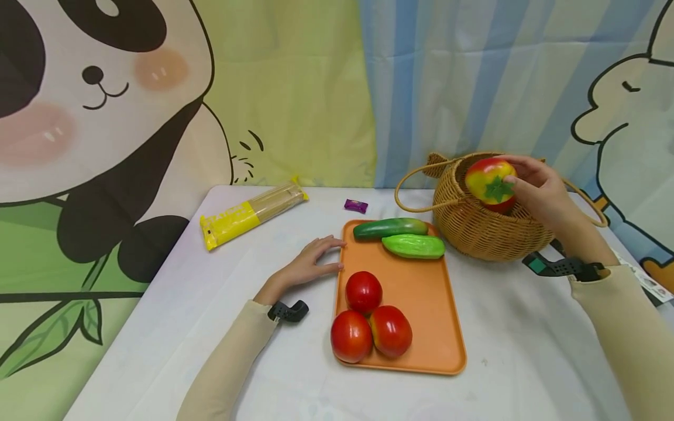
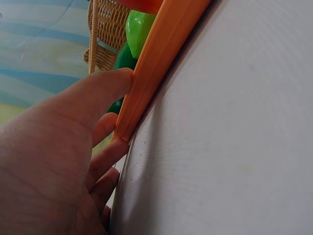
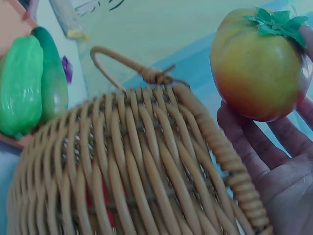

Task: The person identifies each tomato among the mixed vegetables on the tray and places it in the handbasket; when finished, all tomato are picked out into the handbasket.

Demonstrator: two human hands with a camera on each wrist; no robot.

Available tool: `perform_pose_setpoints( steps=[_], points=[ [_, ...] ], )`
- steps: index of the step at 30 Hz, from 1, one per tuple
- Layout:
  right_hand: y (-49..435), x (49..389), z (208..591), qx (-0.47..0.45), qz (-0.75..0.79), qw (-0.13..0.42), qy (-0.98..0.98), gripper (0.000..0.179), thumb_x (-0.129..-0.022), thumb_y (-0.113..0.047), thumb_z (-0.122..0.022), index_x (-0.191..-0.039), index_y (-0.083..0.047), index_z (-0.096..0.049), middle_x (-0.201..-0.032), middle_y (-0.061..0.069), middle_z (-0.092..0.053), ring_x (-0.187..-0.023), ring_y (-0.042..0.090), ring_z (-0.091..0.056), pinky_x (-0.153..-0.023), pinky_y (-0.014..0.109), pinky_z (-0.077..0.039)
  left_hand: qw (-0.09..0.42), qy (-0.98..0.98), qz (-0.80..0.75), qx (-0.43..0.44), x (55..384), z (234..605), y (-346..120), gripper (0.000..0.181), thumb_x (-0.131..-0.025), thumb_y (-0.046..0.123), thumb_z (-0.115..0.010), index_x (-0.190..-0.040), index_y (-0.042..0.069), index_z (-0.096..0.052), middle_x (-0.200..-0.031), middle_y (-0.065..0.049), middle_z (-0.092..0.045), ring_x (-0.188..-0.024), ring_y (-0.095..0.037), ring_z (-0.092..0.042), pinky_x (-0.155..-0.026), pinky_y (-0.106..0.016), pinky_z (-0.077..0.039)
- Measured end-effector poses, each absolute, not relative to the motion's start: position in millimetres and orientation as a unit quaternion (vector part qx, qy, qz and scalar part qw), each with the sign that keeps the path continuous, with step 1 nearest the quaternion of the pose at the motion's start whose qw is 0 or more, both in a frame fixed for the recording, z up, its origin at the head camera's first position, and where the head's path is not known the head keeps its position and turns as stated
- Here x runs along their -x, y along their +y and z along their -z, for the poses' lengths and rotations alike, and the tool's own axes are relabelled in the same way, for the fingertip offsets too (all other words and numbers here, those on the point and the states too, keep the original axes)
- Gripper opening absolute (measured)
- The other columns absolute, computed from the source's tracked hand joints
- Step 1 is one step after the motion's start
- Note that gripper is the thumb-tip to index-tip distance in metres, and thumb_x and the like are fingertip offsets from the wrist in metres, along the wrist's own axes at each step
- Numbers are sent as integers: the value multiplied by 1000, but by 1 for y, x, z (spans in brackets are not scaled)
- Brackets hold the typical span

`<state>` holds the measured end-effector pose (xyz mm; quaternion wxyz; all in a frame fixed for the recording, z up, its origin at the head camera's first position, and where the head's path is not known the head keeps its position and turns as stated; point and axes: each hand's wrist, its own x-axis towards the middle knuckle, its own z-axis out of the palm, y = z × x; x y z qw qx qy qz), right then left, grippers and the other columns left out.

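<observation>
My right hand (image 1: 542, 190) grips a red-and-yellow tomato (image 1: 489, 180) with green leaves on top, over the mouth of the wicker basket (image 1: 489, 234). In the right wrist view, the tomato (image 3: 261, 68) sits between thumb and fingers above the basket's rim (image 3: 220, 147). Something red (image 1: 502, 206) shows inside the basket, just under it. At the left side of the orange tray (image 1: 426, 316), my left hand (image 1: 305, 266) rests with loose fingers. The left wrist view has its thumb and fingertips against the tray's outer edge (image 2: 151, 73).
Three red tomatoes (image 1: 363, 292) lie at the tray's near left. A dark green cucumber (image 1: 389, 228) and a light green bumpy vegetable (image 1: 414, 246) lie across its far end. Beyond the tray are a small purple wrapped candy (image 1: 356, 206) and a yellow noodle packet (image 1: 253, 214).
</observation>
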<state>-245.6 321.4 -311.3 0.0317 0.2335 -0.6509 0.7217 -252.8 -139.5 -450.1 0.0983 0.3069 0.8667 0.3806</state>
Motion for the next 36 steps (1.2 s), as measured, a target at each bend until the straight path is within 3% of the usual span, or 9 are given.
perform_pose_setpoints(
  steps=[12, 18, 24, 28, 33, 36],
  points=[
    [329, 252, 310, -141, -718, 28, -681, 32, -99, -4, -53, -129, -15, -58, -119, -5, -62, -99, 7, -61, -76, 16, -55, 103, 867, -382, -303, 253, 449, -139, 55, -91, 31, -68, -142, 18, -49, -153, -7, -40, -148, -28, -19, -121, -51, -5],
    [329, 255, 307, -60, -594, 15, -802, 38, -98, -22, -59, -135, -25, -51, -122, -15, -52, -104, 0, -52, -75, 10, -51, 106, 869, -382, -297, 253, 451, -140, 55, -92, 32, -68, -142, 19, -49, -153, -6, -39, -148, -27, -19, -121, -51, -5],
    [327, 260, 307, -29, -482, -13, -875, 48, -96, -40, -60, -140, -30, -43, -127, -15, -43, -118, 9, -43, -80, 8, -46, 99, 867, -381, -306, 253, 452, -140, 54, -92, 30, -68, -141, 17, -49, -152, -7, -41, -148, -27, -19, -121, -49, -4],
    [326, 263, 308, -27, -461, -31, -886, 56, -94, -43, -61, -143, -25, -40, -130, -8, -43, -121, 15, -41, -79, 9, -46, 95, 868, -378, -307, 253, 452, -139, 54, -92, 30, -68, -141, 17, -50, -151, -7, -42, -148, -27, -20, -122, -48, -4],
    [326, 266, 308, -39, -432, -60, -899, 67, -96, -44, -59, -149, -14, -32, -148, 15, -33, -133, 34, -34, -82, 17, -45, 91, 866, -379, -314, 254, 453, -140, 54, -92, 30, -69, -141, 17, -50, -151, -7, -43, -148, -28, -21, -121, -48, -4],
    [326, 268, 309, -52, -417, -76, -904, 68, -97, -41, -58, -151, -10, -29, -151, 22, -29, -131, 38, -34, -80, 20, -46, 91, 865, -379, -315, 254, 453, -140, 54, -92, 30, -68, -141, 17, -50, -151, -7, -42, -148, -28, -20, -121, -48, -4]
  ],
)
